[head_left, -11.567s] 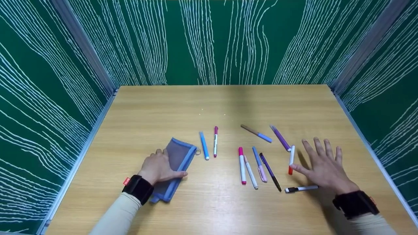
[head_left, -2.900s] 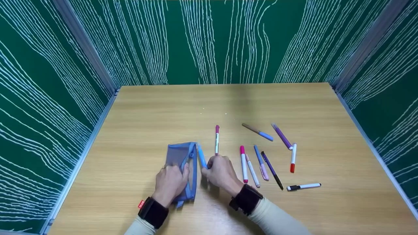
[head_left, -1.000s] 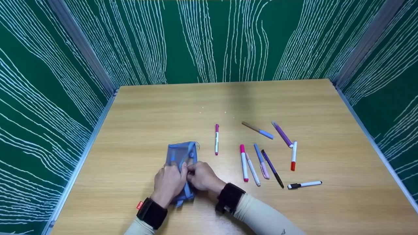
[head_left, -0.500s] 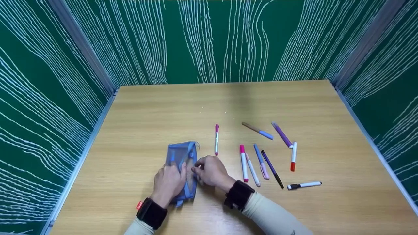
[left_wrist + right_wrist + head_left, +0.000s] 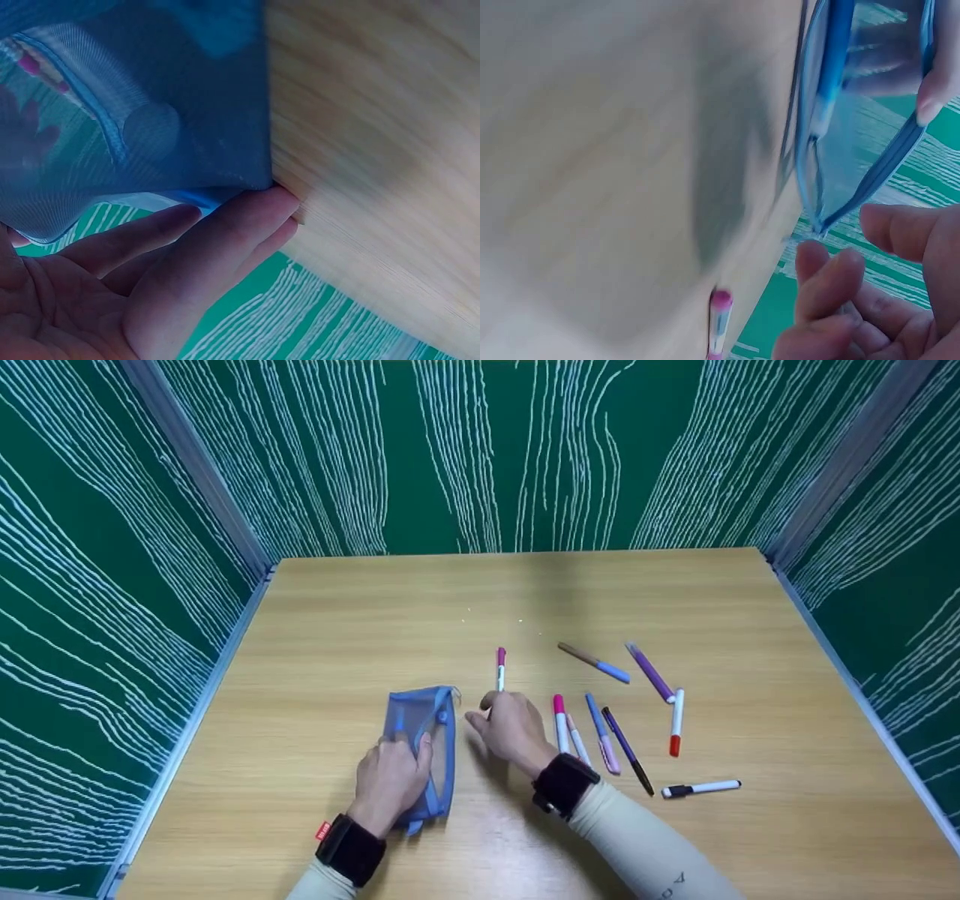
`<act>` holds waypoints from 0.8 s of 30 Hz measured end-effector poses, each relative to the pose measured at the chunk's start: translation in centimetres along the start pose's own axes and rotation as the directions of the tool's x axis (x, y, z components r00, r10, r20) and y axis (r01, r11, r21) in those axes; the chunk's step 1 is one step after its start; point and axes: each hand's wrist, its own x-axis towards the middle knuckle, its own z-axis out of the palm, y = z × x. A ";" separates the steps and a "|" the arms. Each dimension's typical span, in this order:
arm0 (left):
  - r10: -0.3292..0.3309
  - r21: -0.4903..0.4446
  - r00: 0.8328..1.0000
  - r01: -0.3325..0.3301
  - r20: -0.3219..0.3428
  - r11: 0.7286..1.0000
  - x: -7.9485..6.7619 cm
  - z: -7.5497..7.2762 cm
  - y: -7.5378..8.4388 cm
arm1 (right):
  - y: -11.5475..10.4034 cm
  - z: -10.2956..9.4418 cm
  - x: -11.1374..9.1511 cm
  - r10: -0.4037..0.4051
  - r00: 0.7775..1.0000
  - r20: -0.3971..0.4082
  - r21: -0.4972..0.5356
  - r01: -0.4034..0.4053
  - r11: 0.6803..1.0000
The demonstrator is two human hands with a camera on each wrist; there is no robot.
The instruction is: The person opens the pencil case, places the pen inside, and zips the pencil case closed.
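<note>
My left hand (image 5: 390, 780) grips a blue mesh pencil pouch (image 5: 411, 703), its thumb over the edge of the unzipped opening. In the left wrist view, the fingers (image 5: 217, 247) lie against the pouch's lower edge. A blue marker (image 5: 835, 60) is inside the pouch, seen through the opening in the right wrist view. My right hand (image 5: 514, 727) is over the table just right of the pouch, holding nothing, thumb and forefinger apart. Just beyond it lies a white marker with a magenta cap (image 5: 501, 666), its near end hidden behind the hand.
Right of my right hand lie a pink-capped marker (image 5: 559, 724), a blue-and-lilac pen (image 5: 602, 733) and a dark pen (image 5: 627, 751). Farther out are a brown-and-blue pen (image 5: 592, 662), a purple marker (image 5: 649, 672), a red-capped marker (image 5: 676, 722) and a black-capped marker (image 5: 701, 789). Green walls enclose the table (image 5: 360, 615).
The blue marker, earlier on the table, was picked up by my right hand and is now in the pouch. My right hand has let go and moved right, toward the magenta-capped marker.
</note>
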 end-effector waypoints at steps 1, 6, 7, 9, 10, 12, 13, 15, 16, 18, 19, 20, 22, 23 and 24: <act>0.002 -0.001 1.000 -0.002 -0.002 1.000 0.0 0.0 0.0 | 0.1 -0.1 0.2 0.010 1.000 -0.012 -0.023 -0.011 1.000; 0.005 -0.007 1.000 -0.005 -0.007 1.000 0.0 0.0 0.0 | 0.5 -0.7 1.4 0.031 0.998 -0.049 -0.119 -0.036 0.992; 0.003 -0.008 1.000 -0.003 -0.005 1.000 0.0 0.0 0.0 | 0.6 -0.8 1.6 0.031 0.998 -0.056 -0.131 -0.038 0.991; -0.001 -0.010 1.000 0.001 0.003 1.000 0.0 0.0 0.0 | 0.7 -1.0 2.1 0.036 0.997 -0.067 -0.136 -0.045 0.990; -0.003 -0.010 1.000 0.003 0.005 1.000 0.0 0.0 0.0 | 0.8 -1.0 2.3 0.040 0.997 -0.073 -0.134 -0.049 0.990; -0.005 -0.011 1.000 0.005 0.005 1.000 0.0 0.1 0.0 | 1.0 -1.2 2.7 0.048 0.995 -0.083 -0.131 -0.058 0.990; -0.005 -0.010 1.000 0.005 0.004 1.000 0.0 0.1 0.0 | 1.1 -1.2 2.9 0.047 0.995 -0.090 -0.134 -0.059 0.989; -0.004 -0.007 1.000 0.004 0.000 1.000 0.1 0.2 0.0 | 1.2 -1.3 3.3 0.043 0.994 -0.103 -0.142 -0.058 0.988; -0.003 -0.008 1.000 0.003 -0.001 1.000 0.1 0.2 -0.1 | 1.3 -1.3 3.5 0.043 0.993 -0.111 -0.150 -0.059 0.987; -0.001 -0.009 1.000 0.001 -0.004 1.000 0.1 0.2 -0.1 | 1.3 -1.4 3.8 0.045 0.991 -0.124 -0.166 -0.065 0.984; -0.001 -0.011 1.000 0.001 -0.003 1.000 0.1 0.2 -0.1 | 1.4 -1.4 4.0 0.046 0.990 -0.131 -0.173 -0.069 0.982; -0.001 -0.013 1.000 0.001 -0.002 1.000 0.1 0.1 -0.1 | 1.4 -1.4 4.2 0.051 0.990 -0.135 -0.181 -0.075 0.981; -0.001 -0.016 1.000 0.001 0.000 1.000 0.1 0.1 -0.1 | 1.5 -1.3 4.4 0.061 0.988 -0.139 -0.193 -0.087 0.977; -0.001 -0.015 1.000 0.001 0.000 1.000 0.0 0.1 -0.1 | 1.5 -1.3 4.6 0.064 0.988 -0.138 -0.197 -0.091 0.976; 0.001 -0.014 1.000 -0.002 -0.005 1.000 0.0 0.1 -0.1 | 1.5 -1.2 4.7 0.064 0.988 -0.141 -0.202 -0.092 0.975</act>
